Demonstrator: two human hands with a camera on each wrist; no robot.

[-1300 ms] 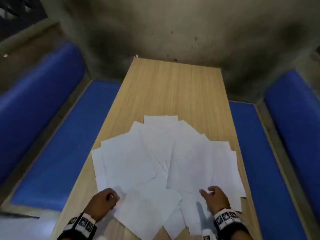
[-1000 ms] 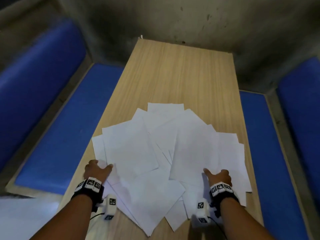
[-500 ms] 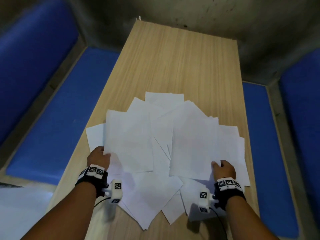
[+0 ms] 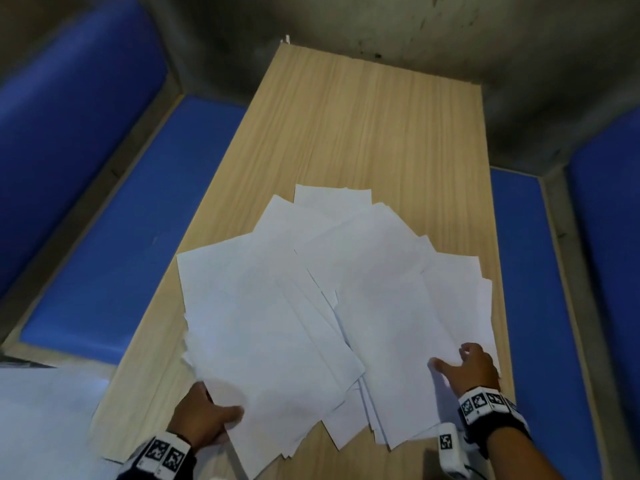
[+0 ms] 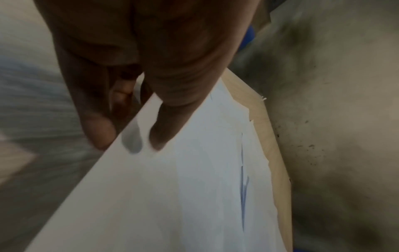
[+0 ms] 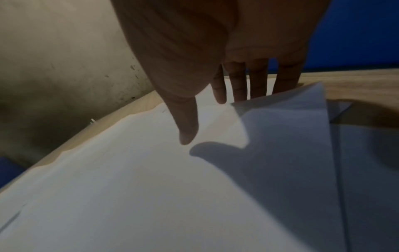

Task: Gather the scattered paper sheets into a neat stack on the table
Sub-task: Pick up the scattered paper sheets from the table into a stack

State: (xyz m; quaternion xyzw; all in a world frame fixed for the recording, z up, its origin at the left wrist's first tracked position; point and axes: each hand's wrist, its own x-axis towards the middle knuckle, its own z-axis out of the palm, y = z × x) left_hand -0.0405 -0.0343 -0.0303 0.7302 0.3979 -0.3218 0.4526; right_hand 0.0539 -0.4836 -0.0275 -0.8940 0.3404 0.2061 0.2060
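Observation:
Several white paper sheets point(image 4: 311, 306) lie fanned and overlapping on the near half of a long wooden table point(image 4: 363, 116). My left hand point(image 4: 204, 419) pinches the near-left corner of the left bunch. In the left wrist view the thumb lies on top of the paper sheets point(image 5: 172, 187) and the fingers point(image 5: 99, 134) sit under the edge. My right hand point(image 4: 464, 365) rests on the near-right sheets, thumb spread across them. In the right wrist view its fingers point(image 6: 237, 85) point straight down behind a raised paper corner point(image 6: 280, 110).
Blue padded benches run along the left point(image 4: 104, 220) and right point(image 4: 519, 271) sides of the table. A stained grey wall point(image 4: 381, 22) stands at its far end. Something white and blurred point(image 4: 41, 410) lies off the table's near-left corner.
My left hand has taken hold of the left sheets and drawn them right, over the middle ones. My right hand has slid to the near-right sheets. The spread is narrower.

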